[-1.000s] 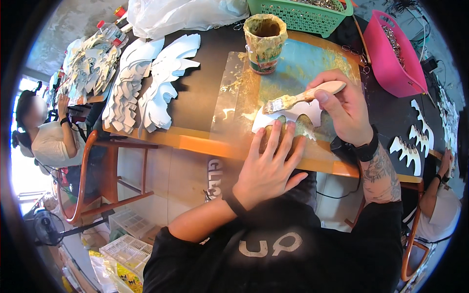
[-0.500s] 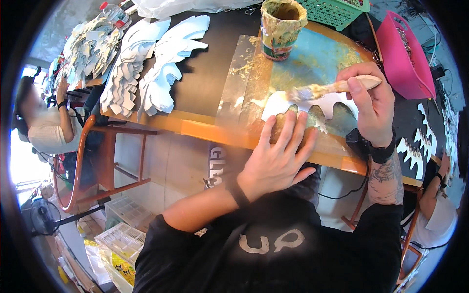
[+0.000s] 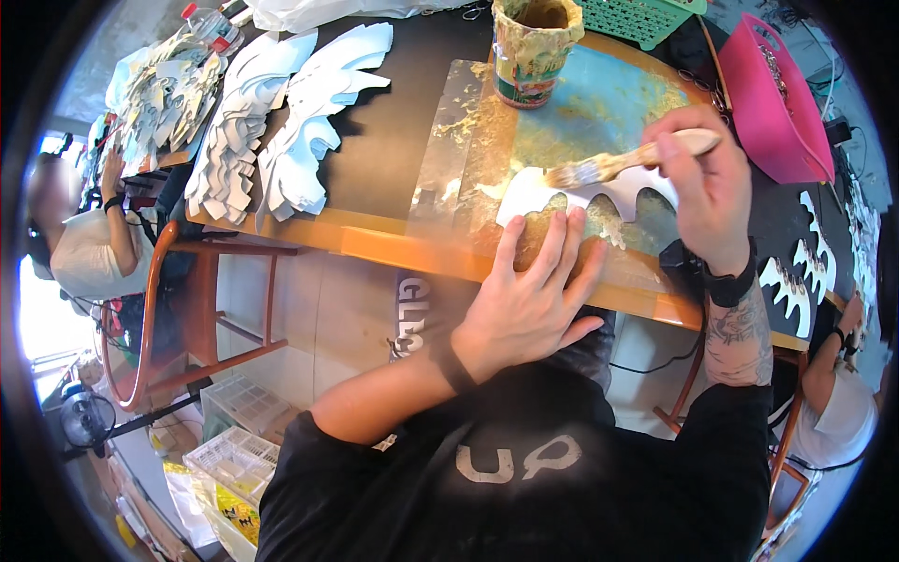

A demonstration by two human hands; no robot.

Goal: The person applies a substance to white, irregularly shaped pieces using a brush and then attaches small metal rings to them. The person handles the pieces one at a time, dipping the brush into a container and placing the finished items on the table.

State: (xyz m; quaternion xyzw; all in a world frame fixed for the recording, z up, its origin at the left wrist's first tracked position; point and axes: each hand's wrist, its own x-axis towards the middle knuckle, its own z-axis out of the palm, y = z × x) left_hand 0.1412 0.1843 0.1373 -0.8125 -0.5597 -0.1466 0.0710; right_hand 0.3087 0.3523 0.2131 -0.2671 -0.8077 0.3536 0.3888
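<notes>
Near the table's front edge, the left hand [image 3: 532, 300] lies flat, fingers spread, pinning a white wing-shaped cutout [image 3: 581, 197] on the gold-smeared work mat [image 3: 599, 112]. Just beyond, the right hand [image 3: 702, 183] grips a paintbrush [image 3: 623, 161], bristles touching the cutout. Farther back stands a paint-crusted pot [image 3: 529, 47].

Left hand [image 3: 529, 300] flat on white cutout [image 3: 571, 192], right hand [image 3: 707, 183] brushing [image 3: 623, 161], perhaps glue
</notes>
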